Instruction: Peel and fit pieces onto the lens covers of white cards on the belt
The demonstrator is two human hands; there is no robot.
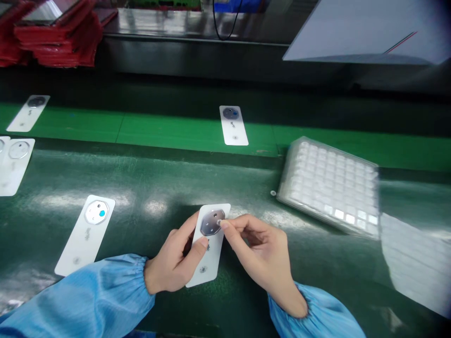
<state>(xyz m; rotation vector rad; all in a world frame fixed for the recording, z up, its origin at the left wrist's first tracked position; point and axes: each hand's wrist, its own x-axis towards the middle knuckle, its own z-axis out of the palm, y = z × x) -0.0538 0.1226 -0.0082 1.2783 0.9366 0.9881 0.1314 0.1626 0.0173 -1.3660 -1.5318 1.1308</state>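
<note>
Head view, entered left to right. Stacked red trays (59, 40) are being kept at upper left, on a level beyond the dark green tabletop (148, 176). A white card (28, 113) is being carried on a green band (169, 134), while a second white card (14, 166), bearing a pale octagonal piece, is being cut off by the left frame edge. A third white card (84, 241), bearing a white octagonal piece with a blue spot, is lying just beside the left hand (172, 256), whose blue sleeve (81, 295) is being gathered at the wrist. A held white card (207, 263) is being gripped above the tabletop by that hand, between thumb and fingers. A dark octagonal piece (212, 222) on it is being pinched at its right edge by the right hand (260, 249), thumb and forefinger pressed together. Another white card (233, 125) is being carried on the band. A clear tray of white pieces (329, 185) and a white stack (416, 263) are being kept at right.
</note>
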